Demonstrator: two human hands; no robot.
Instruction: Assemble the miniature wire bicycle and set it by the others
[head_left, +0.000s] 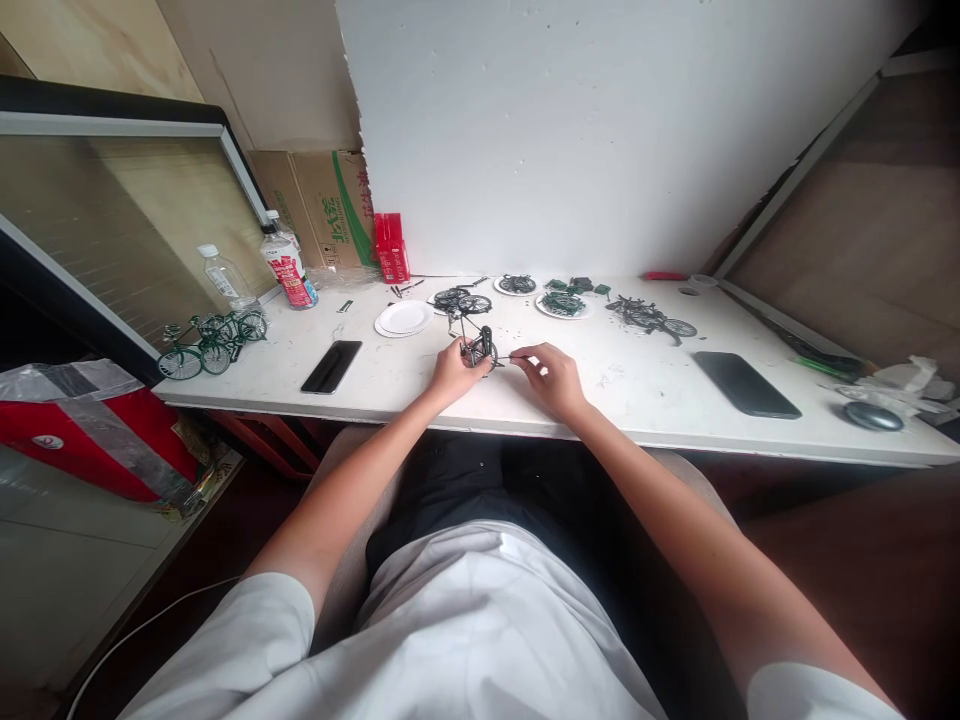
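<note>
Left hand (454,374) pinches a small model bicycle (487,342) at frame centre; right hand (556,382) nips a thin dark rod (507,357) beside it.
Likely fitting or tightening a part, which calls for a steady left hold and a well-aligned rod. Upper left, lettering on the red box (391,250) and bottle (289,272) is too small to read; the carton (311,190) shows green Chinese characters, probably 北大荒.

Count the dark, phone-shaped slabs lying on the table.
2: the left slab, left of the left hand; the right slab, right of the right hand.
</note>
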